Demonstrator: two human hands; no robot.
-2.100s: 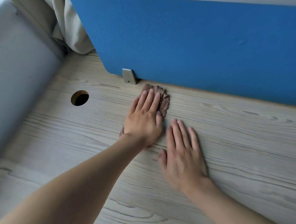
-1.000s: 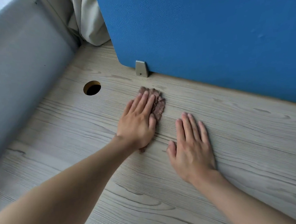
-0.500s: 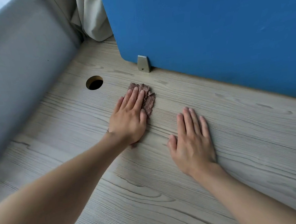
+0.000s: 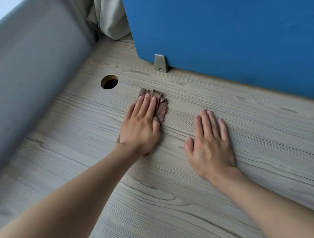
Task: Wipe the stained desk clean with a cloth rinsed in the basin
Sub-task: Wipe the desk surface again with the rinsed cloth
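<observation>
While the left hand (image 4: 142, 128) presses flat on the brown cloth (image 4: 162, 107), fingers (image 4: 145, 105) straight and none curled around it, the cloth lies crumpled on the tabletop (image 4: 176, 201), mostly under the palm. I think it may slip out in a fast stroke, because only pressure holds it. A stroke to the left could push it into the cable hole (image 4: 109, 82) near it. The right hand (image 4: 210, 145) rests flat beside, holding nothing. The tabletop is pale grey wood grain; I see no clear stain. Behind stand a blue partition (image 4: 220, 30) with a metal bracket (image 4: 160, 63), a grey panel (image 4: 28, 72) at the left and a pale curtain (image 4: 108, 16). No basin is in view.
</observation>
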